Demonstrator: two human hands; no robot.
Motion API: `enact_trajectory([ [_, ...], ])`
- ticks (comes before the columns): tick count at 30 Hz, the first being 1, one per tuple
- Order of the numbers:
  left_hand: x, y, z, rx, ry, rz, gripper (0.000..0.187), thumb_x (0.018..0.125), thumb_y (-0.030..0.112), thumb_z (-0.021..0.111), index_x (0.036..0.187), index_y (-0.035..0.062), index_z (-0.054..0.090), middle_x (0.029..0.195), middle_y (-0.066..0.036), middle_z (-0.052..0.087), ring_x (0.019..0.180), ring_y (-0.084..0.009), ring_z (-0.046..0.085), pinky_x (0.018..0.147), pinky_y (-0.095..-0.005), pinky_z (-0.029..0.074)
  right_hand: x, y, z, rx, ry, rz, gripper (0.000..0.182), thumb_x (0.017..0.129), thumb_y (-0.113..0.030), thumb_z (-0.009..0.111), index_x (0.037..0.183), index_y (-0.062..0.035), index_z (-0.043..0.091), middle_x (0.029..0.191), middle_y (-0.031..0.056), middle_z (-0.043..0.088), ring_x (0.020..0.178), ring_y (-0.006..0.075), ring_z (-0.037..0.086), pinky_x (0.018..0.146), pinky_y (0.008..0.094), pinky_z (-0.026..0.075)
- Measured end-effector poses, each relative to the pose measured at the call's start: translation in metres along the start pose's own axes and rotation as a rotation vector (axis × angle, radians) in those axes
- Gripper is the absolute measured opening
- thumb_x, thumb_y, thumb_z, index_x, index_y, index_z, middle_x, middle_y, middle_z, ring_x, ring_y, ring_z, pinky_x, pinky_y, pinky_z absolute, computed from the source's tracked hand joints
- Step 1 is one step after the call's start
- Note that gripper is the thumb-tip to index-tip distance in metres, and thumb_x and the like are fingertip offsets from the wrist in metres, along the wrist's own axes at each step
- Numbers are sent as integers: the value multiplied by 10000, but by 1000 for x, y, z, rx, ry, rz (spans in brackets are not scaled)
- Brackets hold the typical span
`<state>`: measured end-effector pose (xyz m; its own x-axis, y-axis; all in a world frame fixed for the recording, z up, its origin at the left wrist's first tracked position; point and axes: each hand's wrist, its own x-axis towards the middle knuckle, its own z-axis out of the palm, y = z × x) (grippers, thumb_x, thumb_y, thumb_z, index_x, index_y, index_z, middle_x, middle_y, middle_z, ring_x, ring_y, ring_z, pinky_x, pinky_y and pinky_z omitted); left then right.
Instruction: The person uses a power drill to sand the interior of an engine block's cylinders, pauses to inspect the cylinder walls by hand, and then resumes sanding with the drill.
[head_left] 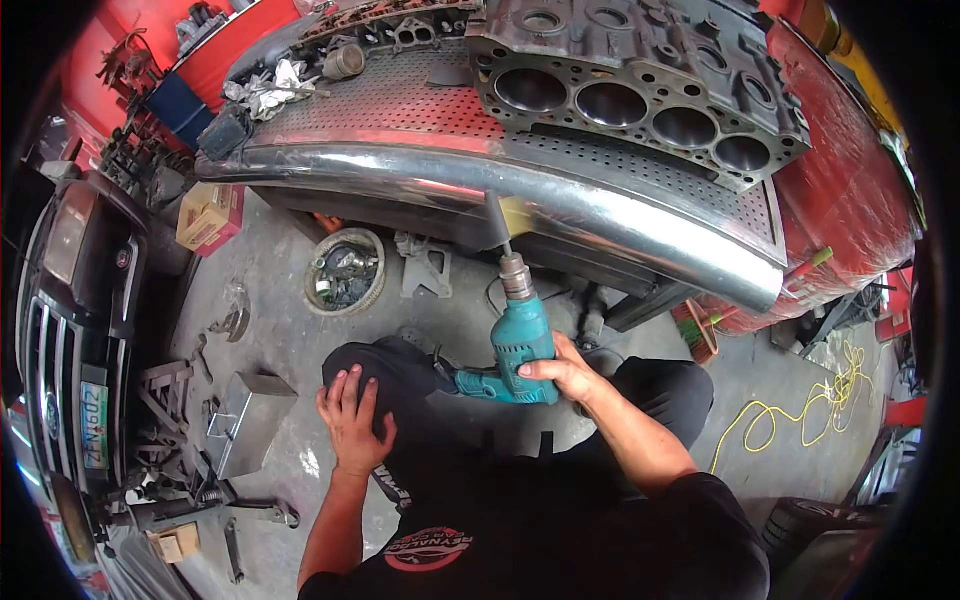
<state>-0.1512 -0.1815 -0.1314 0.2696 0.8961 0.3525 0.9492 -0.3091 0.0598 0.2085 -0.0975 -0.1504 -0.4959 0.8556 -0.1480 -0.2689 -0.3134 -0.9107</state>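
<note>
My right hand (565, 374) is wrapped around a teal power drill (522, 335), which points away from me toward the workbench. A thin rod in its chuck (516, 278) carries a dark, yellowish flap (496, 222), blurred at its edges, overlapping the bench's rounded metal edge (420, 172) in this view. My left hand (352, 418) rests on my left knee, fingers spread and holding nothing. Beyond the drill, a bare engine block (650, 82) lies on the bench with a row of cylinder bores facing me.
On the perforated bench top (400, 100) lie crumpled rags (272, 90) and metal parts. Beneath it stand a round tub of parts (345, 272) and a metal stand (428, 268). A dark vehicle (75, 330) is at left, a metal box (255, 420) nearer me, and a yellow cord (770, 412) at right.
</note>
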Motion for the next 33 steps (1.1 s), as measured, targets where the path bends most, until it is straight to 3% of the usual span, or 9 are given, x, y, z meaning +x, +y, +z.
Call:
enact_trajectory([
  [21, 1, 0, -1, 7, 7, 24, 595, 756, 237, 675, 1319, 67, 583, 1529, -185, 461, 1400, -417, 388, 1128, -626, 258, 0, 0, 3, 41, -9, 34, 592, 782, -256, 776, 1289, -1, 607, 1151, 84, 673, 1080, 201, 608, 980, 357, 472],
  [24, 0, -1, 1, 0, 16, 15, 599, 751, 250, 697, 1317, 85, 598, 1525, -167, 467, 1401, -393, 395, 1120, -639, 256, 0, 2, 2, 19, 1, 38, 642, 743, -257, 775, 1301, 10, 603, 1195, 129, 697, 1111, 244, 660, 1018, 393, 505],
  [33, 1, 0, 1, -3, 16, 7, 602, 748, 256, 708, 1318, 95, 604, 1525, -157, 469, 1406, -383, 395, 1115, -645, 258, -2, -1, 5, 9, -16, 33, 616, 779, -291, 767, 1294, 8, 608, 1161, 101, 678, 1085, 215, 616, 980, 361, 479],
])
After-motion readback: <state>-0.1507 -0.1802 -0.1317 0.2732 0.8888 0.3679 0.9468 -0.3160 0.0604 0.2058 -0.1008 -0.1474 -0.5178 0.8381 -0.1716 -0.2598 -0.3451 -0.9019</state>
